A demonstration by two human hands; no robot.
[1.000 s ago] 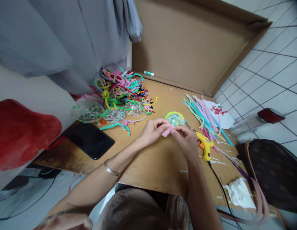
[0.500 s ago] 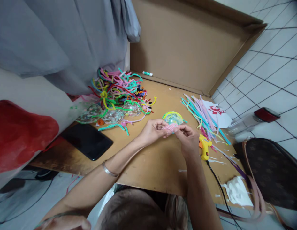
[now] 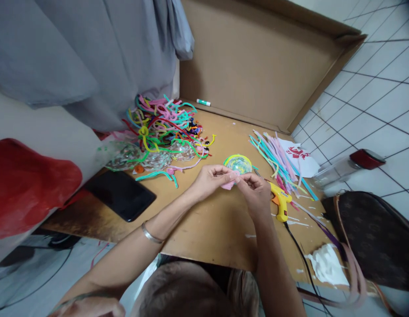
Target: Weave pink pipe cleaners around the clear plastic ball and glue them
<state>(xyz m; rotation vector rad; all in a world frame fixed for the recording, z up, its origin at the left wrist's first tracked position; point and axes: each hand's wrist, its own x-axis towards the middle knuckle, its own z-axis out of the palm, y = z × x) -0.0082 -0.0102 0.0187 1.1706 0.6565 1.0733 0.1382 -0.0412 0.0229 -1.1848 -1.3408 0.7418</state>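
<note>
Fuzzy pink piece (image 3: pixel 228 185) between hands (image 3: pixel 209 178)

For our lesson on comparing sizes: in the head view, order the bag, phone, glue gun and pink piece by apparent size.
Largest to smallest:
Bag
Phone
Glue gun
Pink piece, partly hidden, so judged by what shows

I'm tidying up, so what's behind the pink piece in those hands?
A yellow-edged dome. Its near side is partly covered by the pink piece, left hand and right hand.
</note>
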